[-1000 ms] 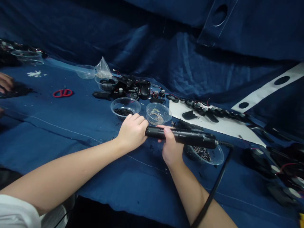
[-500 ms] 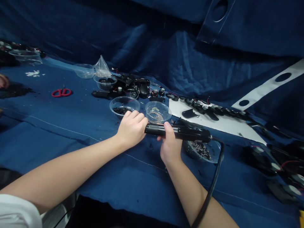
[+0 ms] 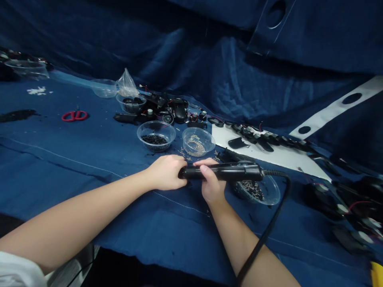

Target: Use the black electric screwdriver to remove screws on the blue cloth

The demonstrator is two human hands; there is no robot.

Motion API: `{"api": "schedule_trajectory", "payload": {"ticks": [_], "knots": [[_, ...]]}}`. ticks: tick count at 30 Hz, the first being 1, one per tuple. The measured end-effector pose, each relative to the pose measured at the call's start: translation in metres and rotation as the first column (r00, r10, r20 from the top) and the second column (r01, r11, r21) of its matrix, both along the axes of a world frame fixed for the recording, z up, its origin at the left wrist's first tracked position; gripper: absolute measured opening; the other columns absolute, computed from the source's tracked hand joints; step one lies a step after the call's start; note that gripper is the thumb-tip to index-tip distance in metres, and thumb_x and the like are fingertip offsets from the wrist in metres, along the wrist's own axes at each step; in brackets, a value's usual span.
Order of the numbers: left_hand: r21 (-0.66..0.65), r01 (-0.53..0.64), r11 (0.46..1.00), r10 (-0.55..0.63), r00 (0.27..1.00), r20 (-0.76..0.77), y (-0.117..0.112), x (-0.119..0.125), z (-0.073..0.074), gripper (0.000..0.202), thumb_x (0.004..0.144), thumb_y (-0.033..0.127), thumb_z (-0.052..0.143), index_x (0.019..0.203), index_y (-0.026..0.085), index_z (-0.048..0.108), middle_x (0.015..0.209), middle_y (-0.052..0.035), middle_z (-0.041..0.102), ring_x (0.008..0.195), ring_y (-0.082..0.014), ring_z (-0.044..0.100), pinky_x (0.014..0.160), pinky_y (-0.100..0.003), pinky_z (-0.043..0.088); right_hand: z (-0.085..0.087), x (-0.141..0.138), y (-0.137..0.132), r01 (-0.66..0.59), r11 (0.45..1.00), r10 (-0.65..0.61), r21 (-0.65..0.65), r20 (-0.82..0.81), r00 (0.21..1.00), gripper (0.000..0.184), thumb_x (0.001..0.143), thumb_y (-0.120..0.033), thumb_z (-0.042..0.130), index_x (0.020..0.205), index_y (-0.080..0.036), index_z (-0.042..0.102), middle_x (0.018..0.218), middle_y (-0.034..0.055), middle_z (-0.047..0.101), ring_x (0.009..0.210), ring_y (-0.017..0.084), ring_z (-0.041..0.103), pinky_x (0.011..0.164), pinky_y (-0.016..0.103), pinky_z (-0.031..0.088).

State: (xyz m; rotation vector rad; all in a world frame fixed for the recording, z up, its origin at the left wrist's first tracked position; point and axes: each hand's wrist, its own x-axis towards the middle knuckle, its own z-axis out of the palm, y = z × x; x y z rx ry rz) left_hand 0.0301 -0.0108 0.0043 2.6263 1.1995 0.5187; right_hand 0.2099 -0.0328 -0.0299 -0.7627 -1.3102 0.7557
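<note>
A black corded electric screwdriver [image 3: 230, 172] lies nearly level across the middle of the view, its cable leaving on the right. My right hand [image 3: 213, 184] is wrapped round its body, thumb on top. At its front end, my left hand [image 3: 170, 172] is closed in a fist around the nose; the tip is hidden inside. Just beyond my hands stand a clear bowl of small black parts [image 3: 155, 140] and a clear bowl of small silvery screws [image 3: 196, 148]. A third clear bowl [image 3: 271, 191], with mixed dark and light bits, sits under the screwdriver's rear.
Black housings, wheels and small motors [image 3: 176, 111] are heaped at the back. A white board [image 3: 223, 137] carries a row of black parts. Red-handled scissors [image 3: 74, 116] lie at left, near white scraps [image 3: 37, 91]. More black parts with wires [image 3: 347, 207] lie at right.
Both hands and the screwdriver have come lower and nearer to me, uncovering the two bowls. The other person's hand at the far left has left the view.
</note>
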Motion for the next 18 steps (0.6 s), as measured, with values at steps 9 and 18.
{"api": "schedule_trajectory", "payload": {"ticks": [9,18], "knots": [[0.107,0.046,0.993,-0.049,0.999,0.019,-0.002,0.002,-0.001,0.013,0.076,0.028,0.072,0.075,0.017,0.066,0.075,-0.0039,0.066,0.073,-0.0220,0.064,0.070,-0.035,0.051,0.003,-0.006,-0.005,0.037,0.999,-0.039,-0.027,-0.091,0.995,0.016,0.089,-0.036,0.068,0.085,-0.025,0.080,0.085,0.0009,0.077,0.085,0.020,0.071,0.085,0.036,0.055],[0.729,-0.103,0.677,0.107,0.993,0.041,-0.010,0.006,0.009,0.016,0.087,0.023,0.061,0.072,0.017,0.061,0.069,-0.0056,0.059,0.068,-0.0229,0.053,0.062,-0.039,0.040,0.023,-0.016,-0.010,0.178,0.972,-0.209,-0.155,-0.216,0.954,0.036,0.087,-0.053,0.066,0.082,-0.019,0.078,0.082,0.0057,0.076,0.077,0.022,0.073,0.070,0.037,0.061]]}}
